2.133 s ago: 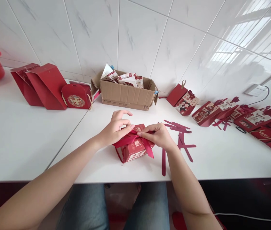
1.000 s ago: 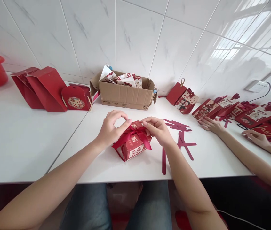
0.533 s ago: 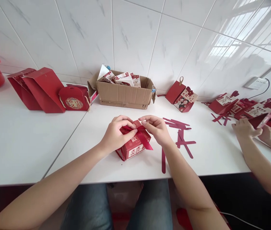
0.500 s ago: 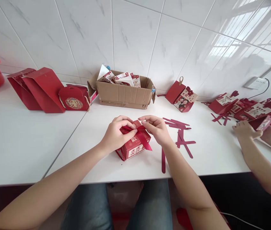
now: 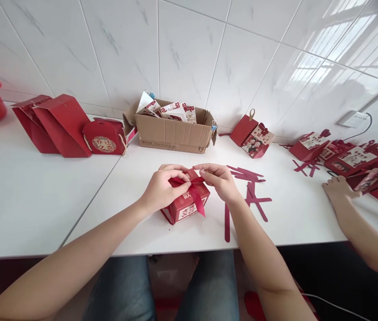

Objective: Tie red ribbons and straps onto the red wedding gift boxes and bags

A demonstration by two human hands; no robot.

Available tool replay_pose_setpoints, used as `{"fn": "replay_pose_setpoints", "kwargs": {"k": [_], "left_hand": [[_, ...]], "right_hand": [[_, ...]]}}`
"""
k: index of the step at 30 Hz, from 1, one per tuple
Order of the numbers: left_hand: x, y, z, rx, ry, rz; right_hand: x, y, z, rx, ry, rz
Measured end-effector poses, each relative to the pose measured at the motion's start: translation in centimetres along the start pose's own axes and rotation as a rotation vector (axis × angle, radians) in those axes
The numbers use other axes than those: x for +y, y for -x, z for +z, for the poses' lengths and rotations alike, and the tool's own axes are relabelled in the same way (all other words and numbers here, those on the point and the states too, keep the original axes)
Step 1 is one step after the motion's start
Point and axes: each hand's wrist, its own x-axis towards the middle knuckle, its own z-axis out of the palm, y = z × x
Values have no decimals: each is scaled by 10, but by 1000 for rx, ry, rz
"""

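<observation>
A small red gift box (image 5: 179,206) with white and gold lettering stands on the white table in front of me. A red satin ribbon (image 5: 198,200) lies across its top, one tail hanging down the near side. My left hand (image 5: 166,187) is closed on the ribbon at the left of the box's top, thumb and fingers pinching it. On the other side my right hand (image 5: 219,180) pinches another part of the ribbon between thumb and forefinger. The fingers partly hide the middle of the ribbon and the box's top.
Dark red paper strips (image 5: 257,200) lie right of the box. Behind stand a cardboard carton (image 5: 172,133) holding printed pieces, red boxes (image 5: 63,127) at left and an upright box (image 5: 254,138). At right, a co-worker's hands (image 5: 341,189) handle a red box among several others.
The hanging ribbon tail has shifted left and now droops more steeply. My hands keep nearly the same place on the ribbon. The co-worker's far hand has moved up and right.
</observation>
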Motion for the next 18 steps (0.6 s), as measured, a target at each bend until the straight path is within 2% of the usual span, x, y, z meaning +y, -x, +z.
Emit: {"fn": "replay_pose_setpoints", "kwargs": {"k": [8,12,14,16,18], "left_hand": [[-1,0,-2,-36,59,38],[1,-1,-6,-74,128,23],[1,-2,-8,-95,216,-32],[0,-4,-10,-108,363,-144],[-3,-8,-10,-66,508,-249]], "right_hand": [[6,2,0,-64,178,-157],[3,2,2,9,210,-171],[2,1,-2,28,240,-219],[4,-1,-12,-88,240,-248],[8,-4,-22,-306,225,-230]]}}
